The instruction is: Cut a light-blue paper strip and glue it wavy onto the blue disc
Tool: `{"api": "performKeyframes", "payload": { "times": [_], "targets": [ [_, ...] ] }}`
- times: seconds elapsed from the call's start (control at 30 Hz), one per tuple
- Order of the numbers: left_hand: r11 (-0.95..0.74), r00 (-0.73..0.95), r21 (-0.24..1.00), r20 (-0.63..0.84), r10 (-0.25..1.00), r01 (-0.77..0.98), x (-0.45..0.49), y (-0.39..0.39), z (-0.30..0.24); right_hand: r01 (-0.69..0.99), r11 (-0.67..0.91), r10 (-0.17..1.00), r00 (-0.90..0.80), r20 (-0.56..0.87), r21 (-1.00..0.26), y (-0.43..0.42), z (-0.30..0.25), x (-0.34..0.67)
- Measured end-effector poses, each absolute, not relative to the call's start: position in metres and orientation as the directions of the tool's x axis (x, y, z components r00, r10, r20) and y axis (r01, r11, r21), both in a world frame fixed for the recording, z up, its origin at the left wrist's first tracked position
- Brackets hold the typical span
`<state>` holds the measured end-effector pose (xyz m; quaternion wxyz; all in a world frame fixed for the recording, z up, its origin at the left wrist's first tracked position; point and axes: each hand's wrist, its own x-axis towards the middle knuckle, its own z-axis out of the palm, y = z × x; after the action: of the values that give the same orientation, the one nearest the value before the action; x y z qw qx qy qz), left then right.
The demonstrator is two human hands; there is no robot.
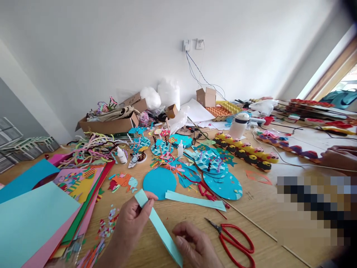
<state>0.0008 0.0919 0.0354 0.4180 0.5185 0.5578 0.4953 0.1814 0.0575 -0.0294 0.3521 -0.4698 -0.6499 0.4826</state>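
My left hand (134, 217) is closed on a light-blue paper strip (161, 229), pinching it near its upper end between thumb and fingers. The strip slants down toward the bottom of the view. Close to its lower part is my right hand (196, 243), fingers loosely bent and thumb apart; whether it touches the strip's edge is unclear. A second light-blue paper strip (195, 201) lies flat beyond my hands, partly over a blue paper circle (158, 182). Red-handled scissors (234, 242) rest on the table to the right of my right hand.
Stacked colored paper (36, 223) covers the left side. Paper fish cutouts (124, 182), glue bottles (122, 154) and decorated blue discs (212, 163) lie ahead. A thin stick (259, 225) crosses the right side. Another person's hand (338, 156) is at far right, near painted egg-carton strips (290, 147).
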Motion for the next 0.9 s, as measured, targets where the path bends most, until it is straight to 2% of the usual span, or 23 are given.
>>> {"api": "performKeyframes", "payload": {
  "times": [0.07, 0.13, 0.27, 0.33, 0.4, 0.47, 0.53, 0.6, 0.7, 0.8, 0.9],
  "targets": [
    [-0.1, -0.096, 0.959, 0.129, 0.987, 0.265, 0.003, 0.093, 0.038, 0.38, 0.25, 0.952, -0.262, 0.155, -0.891, 0.059, -0.018, 0.177],
    [-0.122, -0.095, 0.952, 0.154, 0.984, 0.282, 0.007, 0.094, 0.039, 0.458, 0.349, 0.933, -0.25, 0.259, -0.817, 0.061, -0.008, 0.166],
    [-0.025, -0.056, 0.991, 0.033, 0.998, 0.13, 0.016, 0.096, 0.039, 0.572, 0.412, 0.91, -0.223, 0.349, -0.709, 0.067, -0.002, 0.141],
    [0.022, -0.021, 0.999, -0.022, 1.0, 0.043, 0.016, 0.095, 0.041, 0.555, 0.392, 0.92, -0.231, 0.317, -0.733, 0.07, -0.004, 0.136],
    [0.034, 0.02, 0.998, -0.033, 0.999, -0.047, 0.012, 0.093, 0.043, 0.438, 0.311, 0.941, -0.267, 0.208, -0.843, 0.072, -0.006, 0.136],
    [0.036, 0.063, 0.992, -0.029, 0.998, -0.119, 0.007, 0.091, 0.045, 0.216, 0.11, 0.944, -0.33, 0.034, -0.97, 0.073, -0.006, 0.138],
    [0.038, 0.084, 0.991, -0.028, 0.996, -0.125, 0.003, 0.091, 0.044, 0.005, -0.131, 0.898, -0.423, -0.121, -0.991, 0.072, -0.003, 0.14],
    [0.037, 0.058, 0.995, -0.032, 0.998, -0.089, 0.001, 0.092, 0.042, -0.102, -0.296, 0.833, -0.515, -0.204, -0.95, 0.071, 0.002, 0.14],
    [0.046, 0.026, 0.995, -0.043, 0.999, -0.09, 0.0, 0.093, 0.04, -0.143, -0.338, 0.796, -0.571, -0.202, -0.93, 0.07, 0.009, 0.141],
    [0.065, -0.002, 0.987, -0.066, 0.998, -0.149, 0.0, 0.091, 0.039, -0.181, -0.285, 0.843, -0.515, -0.156, -0.941, 0.07, 0.011, 0.142],
    [0.085, -0.033, 0.976, -0.093, 0.995, -0.202, -0.001, 0.089, 0.04, -0.222, -0.297, 0.853, -0.499, -0.153, -0.929, 0.07, 0.01, 0.143]
  ]
}}
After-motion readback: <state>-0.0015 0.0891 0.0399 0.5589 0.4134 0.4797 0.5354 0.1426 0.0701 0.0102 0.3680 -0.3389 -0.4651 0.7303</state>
